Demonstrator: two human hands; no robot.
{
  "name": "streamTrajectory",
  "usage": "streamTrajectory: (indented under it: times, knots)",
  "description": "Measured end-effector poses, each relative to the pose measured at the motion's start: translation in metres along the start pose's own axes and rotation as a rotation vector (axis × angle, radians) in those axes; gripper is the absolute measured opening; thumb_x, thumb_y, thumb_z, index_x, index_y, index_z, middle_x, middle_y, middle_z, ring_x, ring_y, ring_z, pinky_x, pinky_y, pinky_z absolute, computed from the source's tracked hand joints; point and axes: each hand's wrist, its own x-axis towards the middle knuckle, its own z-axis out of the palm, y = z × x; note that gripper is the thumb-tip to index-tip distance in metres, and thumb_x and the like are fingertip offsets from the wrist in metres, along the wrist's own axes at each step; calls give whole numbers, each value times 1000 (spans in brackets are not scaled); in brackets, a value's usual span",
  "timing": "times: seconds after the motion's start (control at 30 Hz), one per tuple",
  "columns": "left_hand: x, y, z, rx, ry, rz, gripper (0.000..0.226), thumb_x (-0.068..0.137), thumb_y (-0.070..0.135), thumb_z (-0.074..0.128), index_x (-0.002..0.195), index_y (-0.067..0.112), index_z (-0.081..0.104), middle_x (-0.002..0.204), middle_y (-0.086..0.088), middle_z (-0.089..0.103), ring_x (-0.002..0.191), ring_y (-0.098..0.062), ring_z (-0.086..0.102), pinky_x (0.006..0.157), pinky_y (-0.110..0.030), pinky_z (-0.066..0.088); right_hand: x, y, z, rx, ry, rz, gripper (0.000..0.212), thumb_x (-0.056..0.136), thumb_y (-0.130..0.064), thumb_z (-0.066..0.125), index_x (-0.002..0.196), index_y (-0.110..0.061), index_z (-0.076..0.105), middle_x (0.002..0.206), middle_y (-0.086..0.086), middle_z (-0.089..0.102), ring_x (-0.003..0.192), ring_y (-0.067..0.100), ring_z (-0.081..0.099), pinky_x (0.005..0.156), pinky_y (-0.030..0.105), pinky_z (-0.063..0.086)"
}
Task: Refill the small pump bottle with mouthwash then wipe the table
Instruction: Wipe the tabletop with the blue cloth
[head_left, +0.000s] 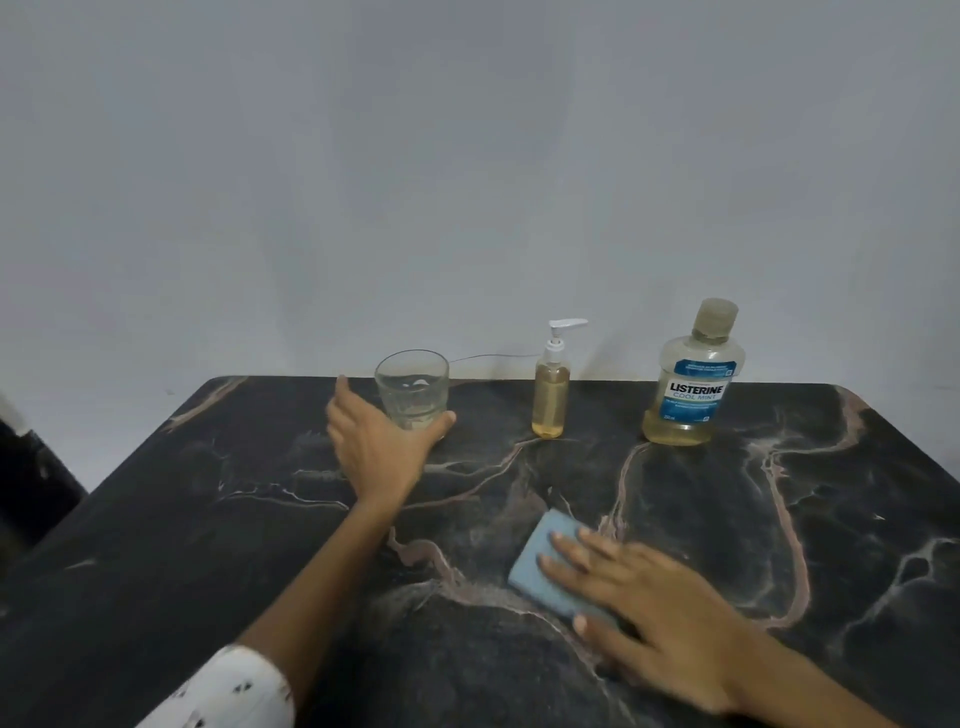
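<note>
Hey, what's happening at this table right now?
A person is wiping a dark marble table. Their right hand presses flat on a blue sponge near the front edge, while their left hand grips a glass farther back. The small pump bottle stands upright with its pump on, largely full of yellowish liquid, so the refill looks done. The mouthwash bottle stands capped to its right.

A home setting: dark marble-look table (675, 519), plain grey wall (467, 182), drinking glass (413, 389).
</note>
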Motion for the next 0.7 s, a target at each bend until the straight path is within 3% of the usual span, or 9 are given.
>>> streamTrajectory:
  times: [0.1,0.2,0.27,0.43,0.53,0.6,0.7]
  knots:
    - [19,-4,15,-127,-172,6,128,54,48,88,149,11,10,152,-16,27,138,-34,30,110,-47,33,48,3,0,-8,79,105,52,96,-57,12,143,-48,-10,154,-22,-12,140,-3,-18,112,21,-3]
    - [35,-10,24,-208,-130,23,99,55,42,88,136,12,38,130,-9,53,120,-27,51,93,-31,43,97,-5,7,-21,102,150,54,100,-50,13,148,-36,-7,156,-13,-11,141,5,-18,113,25,-12]
    - [49,-16,19,-225,-113,49,89,53,42,89,126,14,47,120,-5,60,110,-22,56,83,-23,42,125,-11,18,-32,129,143,56,99,-50,12,149,-33,-7,157,-10,-11,140,6,-19,111,26,-15]
    - [95,-20,-37,-241,3,148,86,53,39,89,124,12,48,120,-4,57,106,-18,51,81,-24,41,221,-2,16,-21,136,286,55,102,-42,16,152,-22,8,159,3,3,146,20,-1,115,34,-4]
    - [109,-11,-78,-170,42,218,87,53,44,88,124,13,48,115,2,57,105,-14,50,81,-24,41,276,-8,5,17,70,413,54,102,-37,16,152,-17,9,159,7,2,145,27,1,117,40,1]
    - [107,-5,-94,-162,41,238,87,54,45,88,125,14,49,110,7,57,104,-13,54,82,-23,41,288,-36,5,-32,55,292,52,102,-35,18,151,-15,14,158,10,9,144,29,8,117,42,6]
    - [97,1,-98,-185,-2,229,89,52,46,89,125,14,50,117,2,61,106,-18,60,86,-26,47,244,-101,25,-48,109,-184,49,101,-31,27,147,-15,30,153,11,28,140,29,22,115,39,9]
